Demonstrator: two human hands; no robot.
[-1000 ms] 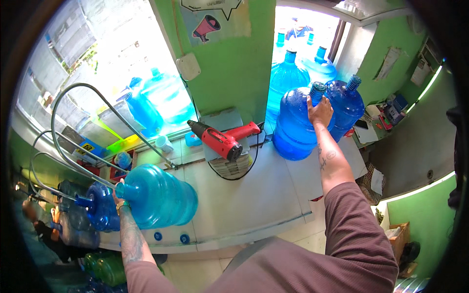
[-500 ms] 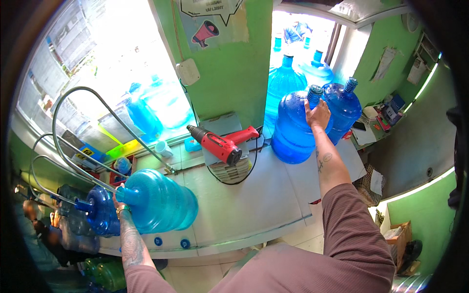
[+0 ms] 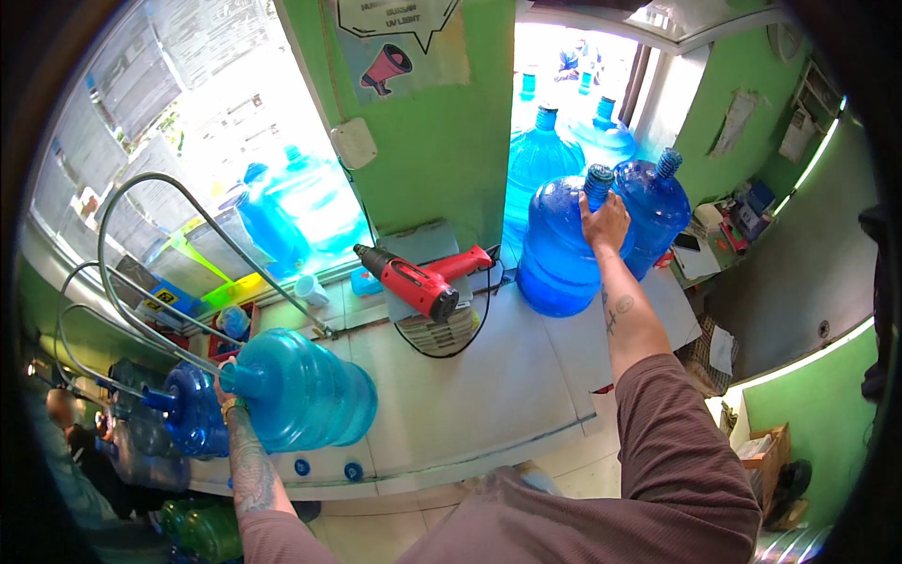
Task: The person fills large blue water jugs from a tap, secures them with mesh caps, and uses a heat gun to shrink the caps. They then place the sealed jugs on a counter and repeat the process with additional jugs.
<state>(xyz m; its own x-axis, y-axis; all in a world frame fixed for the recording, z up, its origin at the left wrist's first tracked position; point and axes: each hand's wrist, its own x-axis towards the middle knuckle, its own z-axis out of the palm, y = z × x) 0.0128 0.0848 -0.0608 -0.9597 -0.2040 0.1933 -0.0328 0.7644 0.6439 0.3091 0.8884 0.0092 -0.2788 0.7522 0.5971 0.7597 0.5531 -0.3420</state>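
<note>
With my right hand (image 3: 606, 222), I grip the ribbed neck of a blue water jug (image 3: 560, 246) standing upright on the counter by the opening. Its mouth looks covered by a dark cap. My left hand (image 3: 225, 383) is closed at the neck of a teal water jug (image 3: 305, 390), which leans over with its mouth to the left; some of those fingers are hidden behind the neck. A thin metal hose (image 3: 162, 331) runs down to that mouth. Directly behind the right-hand jug stands another dark blue jug (image 3: 653, 202).
A red heat gun (image 3: 413, 282) with a black cord rests between the two jugs. Two blue caps (image 3: 353, 472) lie near the counter's front edge. More jugs (image 3: 543, 155) stand outside the opening, and another blue jug (image 3: 195, 409) sits at left. A person (image 3: 89, 461) is at far left.
The view has shifted slightly. Both hands keep their hold on the same jug necks, and nothing has plainly been moved.
</note>
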